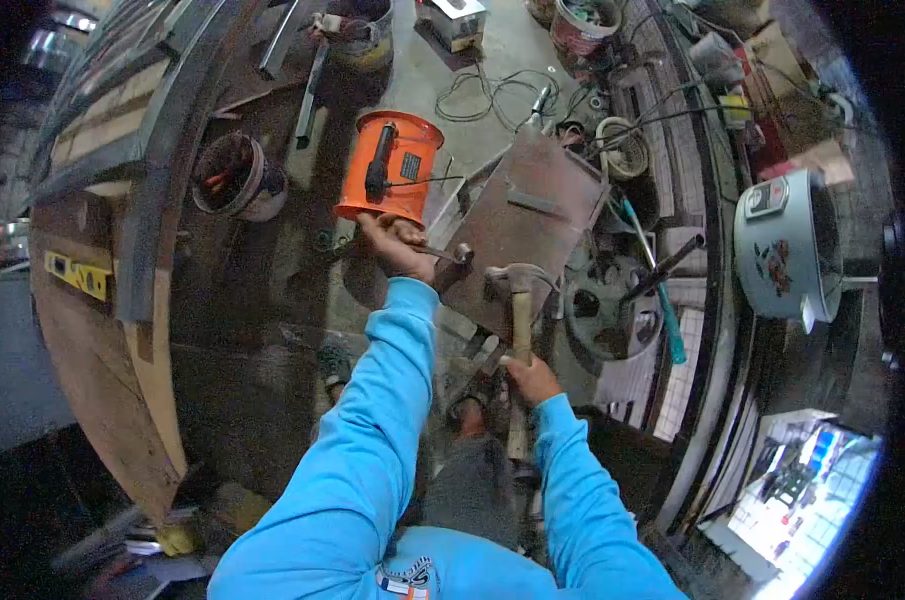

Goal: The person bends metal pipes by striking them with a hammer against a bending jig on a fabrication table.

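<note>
A claw hammer (521,325) with a wooden handle is in my right hand (533,380), its metal head pointing away from me. My left hand (402,248) is closed round a small metal piece (462,254) with a round end, which sticks out to the right. Just beyond that hand stands an orange cylindrical fan (392,165) with a black handle. A brown metal plate (542,220) lies past the hammer head, with a short flat bar (534,201) on it.
Left of the fan is a bucket (240,177). At the right are a wheel-like disc (612,308), a teal-handled tool (664,300) and a pale pot (787,250). Cables (484,97) lie on the floor ahead. A yellow level (78,275) is at far left.
</note>
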A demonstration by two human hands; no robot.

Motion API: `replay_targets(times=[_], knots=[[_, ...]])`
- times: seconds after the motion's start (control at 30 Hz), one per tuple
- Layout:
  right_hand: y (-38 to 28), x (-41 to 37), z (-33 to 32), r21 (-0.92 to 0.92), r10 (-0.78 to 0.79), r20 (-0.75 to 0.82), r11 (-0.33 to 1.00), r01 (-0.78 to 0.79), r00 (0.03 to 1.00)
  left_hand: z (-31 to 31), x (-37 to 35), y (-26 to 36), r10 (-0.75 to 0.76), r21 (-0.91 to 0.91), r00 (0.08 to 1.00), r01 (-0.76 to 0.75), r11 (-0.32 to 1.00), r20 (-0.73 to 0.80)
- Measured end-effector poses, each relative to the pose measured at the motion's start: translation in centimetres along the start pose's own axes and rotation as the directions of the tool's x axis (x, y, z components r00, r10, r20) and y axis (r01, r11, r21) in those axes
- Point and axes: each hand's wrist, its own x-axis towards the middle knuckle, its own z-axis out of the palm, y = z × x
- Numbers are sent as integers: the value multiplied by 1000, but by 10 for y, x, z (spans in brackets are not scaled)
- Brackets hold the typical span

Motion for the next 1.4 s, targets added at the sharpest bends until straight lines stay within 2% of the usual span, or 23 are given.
replay_targets(times=[0.03,0.1,0.17,0.2,0.3,0.33,0.43,0.57,0.67,0.77,0.8,0.87,0.9,0.93,0.97,1.0,1.07,1.13,1.2,1.23,1.3,1.37,1.4], knots=[[16,7,5,193,44,57,980,-55,997,-2,5,5,-54,-73,997,50,996,-59],[24,9,9,533,97,191,826,-186,977,-31,17,-3,9,233,981,37,972,-194],[14,5,5,561,126,200,799,-219,972,-71,32,-7,-27,444,965,145,884,-262],[19,7,3,547,128,193,809,-215,973,-102,50,-20,43,438,967,73,896,-250],[24,8,4,613,97,244,755,-231,965,-84,3,11,-300,107,919,336,936,-258],[32,14,6,621,68,245,755,-211,967,-96,5,7,-257,96,919,297,950,-300],[30,12,4,621,70,242,755,-210,968,-112,-15,6,-387,15,905,395,919,-175],[19,5,-1,594,108,257,766,-245,960,-129,-35,1,-461,19,863,475,880,-206],[11,15,5,217,-84,-100,971,104,991,-152,-42,5,-548,129,827,561,818,-125],[-6,36,-1,-71,-45,-135,997,36,990,-152,-62,9,-588,323,803,583,745,-92],[-13,48,-9,-284,21,-44,958,-33,999,-152,-67,12,-611,423,790,573,702,-55],[-36,63,-35,-389,-6,10,921,9,1000,-140,-78,19,-617,628,781,528,572,-96],[-53,67,-47,-441,-18,44,897,35,999,-141,-73,14,-564,844,826,305,441,-4],[-71,73,-56,-381,-143,-131,921,83,981,-147,-60,6,-528,965,844,49,258,99],[-87,82,-64,-327,-249,-308,934,144,918,-154,-48,-3,-514,976,834,-211,44,203],[-87,112,-67,-446,-387,-429,877,181,816,-153,-41,-7,-522,877,798,-447,-179,300],[-78,164,-74,-621,-595,-534,758,198,601,-135,-40,-4,-725,718,600,-663,-214,338],[-85,189,-80,-734,-725,-534,653,188,435,-127,-40,5,-790,671,578,-671,-317,205],[-99,179,-82,-693,-621,-478,701,167,621,-145,-57,16,-712,733,701,-470,-493,-30],[-100,170,-84,-680,-557,-440,719,143,704,-166,-70,34,-736,749,653,-574,-330,176],[-94,179,-78,-660,-470,-430,746,86,771,-135,-99,86,-712,729,644,-625,-279,280],[-42,257,-54,-601,-435,-610,799,-29,663,-99,-117,133,-652,765,703,-576,-286,285],[-51,251,-59,-591,-385,-575,806,-40,722,-127,-109,140,-599,794,703,-582,-174,384]])
